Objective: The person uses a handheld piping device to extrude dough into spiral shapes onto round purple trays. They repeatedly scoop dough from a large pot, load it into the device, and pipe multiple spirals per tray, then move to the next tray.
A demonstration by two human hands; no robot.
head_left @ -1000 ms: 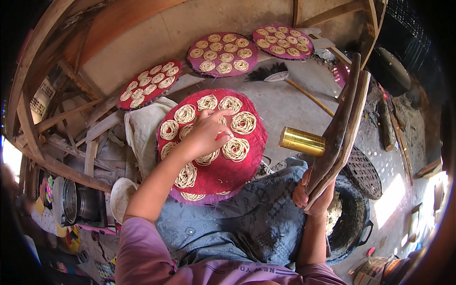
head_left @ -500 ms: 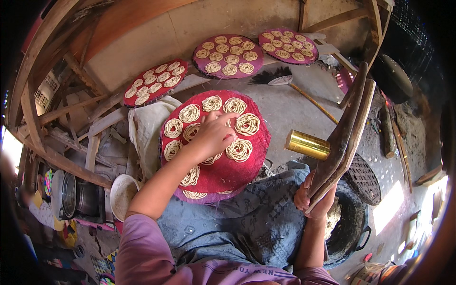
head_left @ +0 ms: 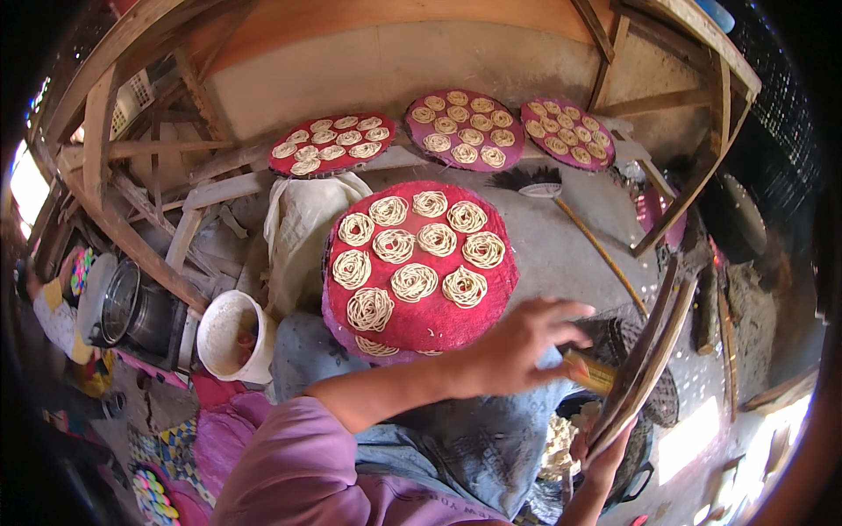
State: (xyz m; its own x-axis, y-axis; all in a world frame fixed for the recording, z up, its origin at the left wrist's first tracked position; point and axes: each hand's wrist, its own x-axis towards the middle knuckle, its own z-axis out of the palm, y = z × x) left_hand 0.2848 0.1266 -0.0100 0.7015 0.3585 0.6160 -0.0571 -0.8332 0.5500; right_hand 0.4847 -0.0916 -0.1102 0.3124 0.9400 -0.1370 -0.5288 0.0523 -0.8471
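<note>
My right hand (head_left: pixel 611 445) grips the lower ends of two long wooden handles of a hand press (head_left: pixel 647 364), held upright and tilted. From its side sticks out a gold metal cylinder (head_left: pixel 595 375). My left hand (head_left: pixel 519 344) reaches across beside the cylinder, fingers spread and slightly blurred; its thumb side is close to the cylinder, and I cannot tell whether they touch. In front of me lies a round red cloth-covered tray (head_left: pixel 478 329) bearing several coiled nests of pale noodle strands (head_left: pixel 394 246).
Three more round trays of nests, a red one (head_left: pixel 279 151) and two purplish ones (head_left: pixel 412 140) (head_left: pixel 530 140), stand along the back wall. A broom (head_left: pixel 601 254) lies on the floor. A white bucket (head_left: pixel 263 351) stands left, and a black basin (head_left: pixel 638 469) sits beneath the press.
My left hand has left the tray's middle and moved right to the cylinder, uncovering the nests. The press is lower in view, and the whole view has shifted.
</note>
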